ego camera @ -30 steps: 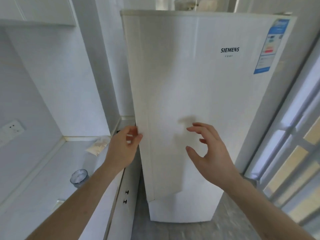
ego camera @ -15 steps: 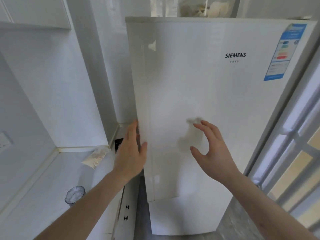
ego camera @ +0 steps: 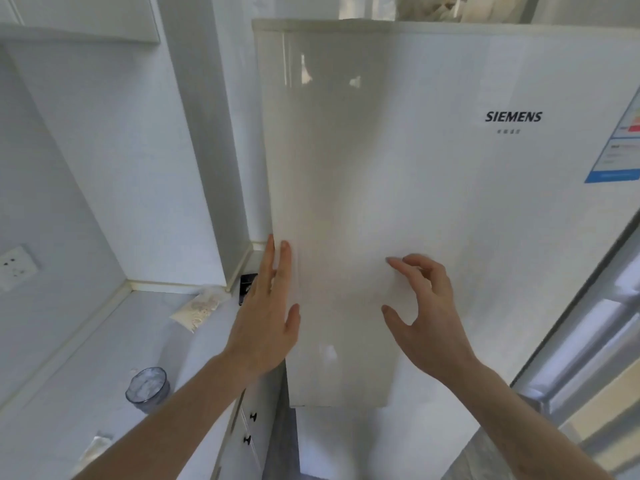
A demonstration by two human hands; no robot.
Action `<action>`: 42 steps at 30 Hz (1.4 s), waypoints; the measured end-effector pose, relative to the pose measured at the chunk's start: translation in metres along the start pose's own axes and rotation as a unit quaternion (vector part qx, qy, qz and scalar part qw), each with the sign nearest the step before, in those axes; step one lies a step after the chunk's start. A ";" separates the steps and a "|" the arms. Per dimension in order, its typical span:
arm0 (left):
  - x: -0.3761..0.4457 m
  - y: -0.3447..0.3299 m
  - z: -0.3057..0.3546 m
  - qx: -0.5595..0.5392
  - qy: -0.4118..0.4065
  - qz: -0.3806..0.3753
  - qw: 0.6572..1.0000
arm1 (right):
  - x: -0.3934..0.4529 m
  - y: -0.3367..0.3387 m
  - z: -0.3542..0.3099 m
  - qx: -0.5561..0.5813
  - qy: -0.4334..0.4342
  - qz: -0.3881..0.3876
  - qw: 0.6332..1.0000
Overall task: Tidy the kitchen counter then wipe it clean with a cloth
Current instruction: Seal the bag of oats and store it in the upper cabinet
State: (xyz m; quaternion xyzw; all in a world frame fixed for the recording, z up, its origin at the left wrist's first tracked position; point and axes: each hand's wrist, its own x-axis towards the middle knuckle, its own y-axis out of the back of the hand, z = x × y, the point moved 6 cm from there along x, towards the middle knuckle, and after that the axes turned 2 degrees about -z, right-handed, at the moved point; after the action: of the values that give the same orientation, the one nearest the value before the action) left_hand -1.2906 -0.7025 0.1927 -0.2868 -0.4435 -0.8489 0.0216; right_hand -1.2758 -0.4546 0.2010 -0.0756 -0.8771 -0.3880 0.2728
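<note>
A tall white fridge [ego camera: 433,188] fills the middle and right of the head view, its door edge toward me. My left hand [ego camera: 266,317] lies flat with straight fingers against the door's left edge. My right hand [ego camera: 422,313] hovers in front of the door face with fingers loosely curled, holding nothing. The white kitchen counter [ego camera: 86,368] runs along the left. On it stand a clear glass cup [ego camera: 148,389] and, in the far corner, a small clear bag of pale grains [ego camera: 199,308].
A wall socket [ego camera: 15,266] sits on the left wall above the counter. White drawers with black knobs [ego camera: 251,427] are under the counter beside the fridge. A small black object [ego camera: 246,285] shows behind my left hand. A glass sliding door [ego camera: 595,327] stands at right.
My left hand went from gripping the fridge door's edge to lying flat against it. The door has swung toward the fridge body. My view has moved closer.
</note>
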 end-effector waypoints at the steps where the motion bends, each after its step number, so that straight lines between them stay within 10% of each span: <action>1: 0.004 -0.001 -0.001 -0.016 0.011 0.000 1.000 | 0.004 -0.002 0.003 0.001 0.003 -0.005 1.000; 32: 0.036 -0.093 -0.030 0.103 0.132 -0.043 0.985 | 0.057 -0.041 0.064 0.055 0.084 -0.093 0.991; 42: -0.048 -0.058 -0.048 0.138 0.234 -0.065 0.960 | 0.041 -0.108 0.048 0.177 0.093 -0.246 0.948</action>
State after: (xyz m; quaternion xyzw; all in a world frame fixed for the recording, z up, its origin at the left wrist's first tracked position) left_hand -1.2898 -0.7145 0.1036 -0.0455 -0.5565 -0.8224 0.1091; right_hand -1.3677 -0.4967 0.1276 0.2287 -0.8940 -0.2865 0.2578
